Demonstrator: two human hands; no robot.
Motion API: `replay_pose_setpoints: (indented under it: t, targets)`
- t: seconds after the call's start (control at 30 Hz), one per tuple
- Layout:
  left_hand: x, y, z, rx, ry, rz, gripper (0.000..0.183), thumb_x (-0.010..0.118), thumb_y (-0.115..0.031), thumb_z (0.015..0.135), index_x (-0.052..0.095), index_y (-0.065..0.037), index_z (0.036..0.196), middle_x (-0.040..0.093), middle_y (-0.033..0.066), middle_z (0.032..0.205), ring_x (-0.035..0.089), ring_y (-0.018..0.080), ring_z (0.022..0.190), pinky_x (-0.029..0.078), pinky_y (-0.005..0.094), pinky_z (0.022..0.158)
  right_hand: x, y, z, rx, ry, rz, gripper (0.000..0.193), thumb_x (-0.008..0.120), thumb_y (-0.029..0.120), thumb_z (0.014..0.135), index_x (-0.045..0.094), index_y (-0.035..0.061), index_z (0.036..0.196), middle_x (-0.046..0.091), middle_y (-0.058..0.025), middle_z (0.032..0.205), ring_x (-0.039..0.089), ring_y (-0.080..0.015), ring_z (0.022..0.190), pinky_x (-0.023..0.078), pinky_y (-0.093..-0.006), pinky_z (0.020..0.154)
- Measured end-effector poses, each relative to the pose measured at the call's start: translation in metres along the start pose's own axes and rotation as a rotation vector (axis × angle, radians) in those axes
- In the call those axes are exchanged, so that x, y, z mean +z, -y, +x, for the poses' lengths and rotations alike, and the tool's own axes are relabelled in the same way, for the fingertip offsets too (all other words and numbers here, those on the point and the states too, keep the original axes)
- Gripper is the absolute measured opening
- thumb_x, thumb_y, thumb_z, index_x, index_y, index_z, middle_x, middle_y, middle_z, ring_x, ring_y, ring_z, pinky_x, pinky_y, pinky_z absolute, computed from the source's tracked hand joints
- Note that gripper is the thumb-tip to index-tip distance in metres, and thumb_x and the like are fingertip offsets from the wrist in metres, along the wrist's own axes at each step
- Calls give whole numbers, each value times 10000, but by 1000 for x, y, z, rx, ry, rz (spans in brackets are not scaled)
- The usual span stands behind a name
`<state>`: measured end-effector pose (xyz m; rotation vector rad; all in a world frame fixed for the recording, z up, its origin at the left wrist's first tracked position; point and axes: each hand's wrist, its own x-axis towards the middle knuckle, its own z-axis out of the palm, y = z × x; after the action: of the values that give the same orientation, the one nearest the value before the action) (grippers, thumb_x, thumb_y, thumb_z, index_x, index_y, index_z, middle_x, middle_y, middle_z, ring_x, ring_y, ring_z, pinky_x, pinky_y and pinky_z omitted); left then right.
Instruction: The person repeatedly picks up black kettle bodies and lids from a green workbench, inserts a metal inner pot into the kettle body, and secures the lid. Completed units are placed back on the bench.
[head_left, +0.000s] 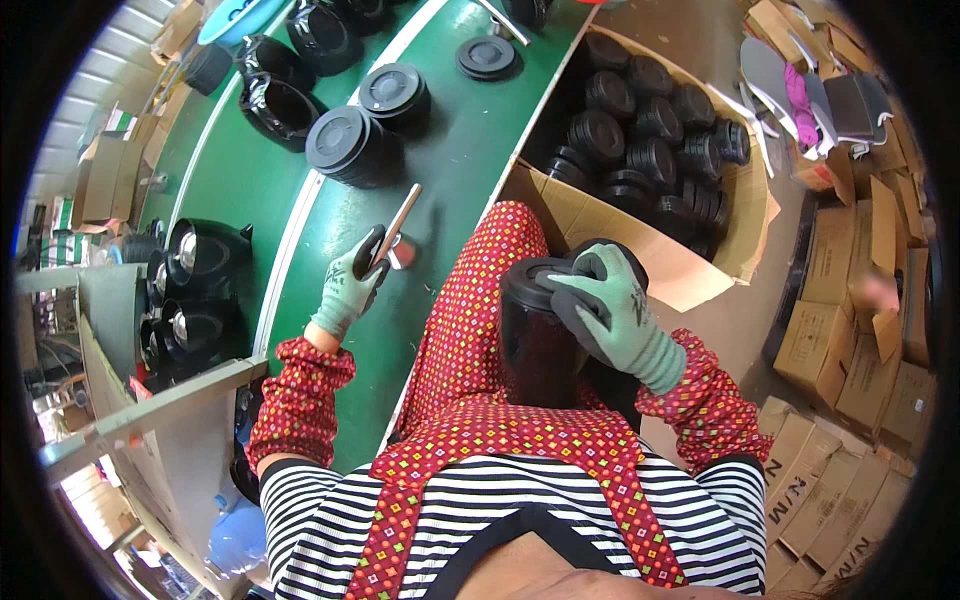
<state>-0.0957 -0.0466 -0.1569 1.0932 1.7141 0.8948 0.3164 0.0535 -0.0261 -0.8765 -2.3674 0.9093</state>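
Observation:
My left hand point(352, 280), in a green and black work glove, is closed around a thin tan stick point(404, 212). The stick slants up over the green table, and its lower end is hidden by my fingers. Right beside those fingers stands a small metallic can point(402, 252). My right hand point(612, 310), gloved alike, has its fingers bent and closed on the edge of a black round ridged disc point(530, 280). That disc sits on top of a black cylinder point(540, 350) between my legs, close to my apron. My palm hides part of both.
Two stacks of black discs point(340, 140) and a single disc point(487, 58) are on the green table point(440, 150). A cardboard box point(740, 265) full of similar discs stands right of it. Glossy black housings point(205, 260) stand left; cartons point(840, 310) pile up right.

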Motion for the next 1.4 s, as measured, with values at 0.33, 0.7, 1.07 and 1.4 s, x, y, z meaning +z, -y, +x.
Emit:
replay_pose_setpoints:
  t: [0.33, 0.7, 1.07, 1.4]
  targets:
    - [45, -223, -5, 194, 310, -11, 588, 695, -22, 972, 515, 84, 1522, 678, 208, 1407, 613, 187, 1261, 469, 346, 1101, -54, -20, 103, -399, -92, -15, 440, 753, 267, 861, 755, 84, 1261, 651, -171, 1189, 636, -336, 1115, 443, -496, 1092]
    - [98, -280, 42, 920, 613, 177, 559, 727, -311, 866, 697, 19, 1316, 662, 245, 1307, 657, 403, 1179, 506, 495, 1034, 27, -127, 105, -290, 193, 477, 300, 630, 260, 1009, 728, 46, 1194, 715, -159, 1132, 643, -355, 1111, 472, -449, 1017]
    - [191, -285, -8, 806, 561, 366, 530, 743, -349, 831, 705, -146, 1319, 619, 36, 1014, 608, 256, 971, 458, 452, 902, 67, -128, 80, -461, 135, 844, 273, 649, 82, 1032, 604, 27, 1295, 595, -189, 1363, 564, -371, 1340, 357, -504, 1217]
    - [132, -231, 21, 895, 734, -408, 558, 653, -441, 958, 778, 89, 1077, 653, 79, 779, 630, 278, 693, 545, 495, 820, 4, -91, 70, -185, 169, 344, 438, 786, 323, 832, 675, 70, 1172, 626, -183, 1136, 567, -425, 1130, 413, -554, 1057]
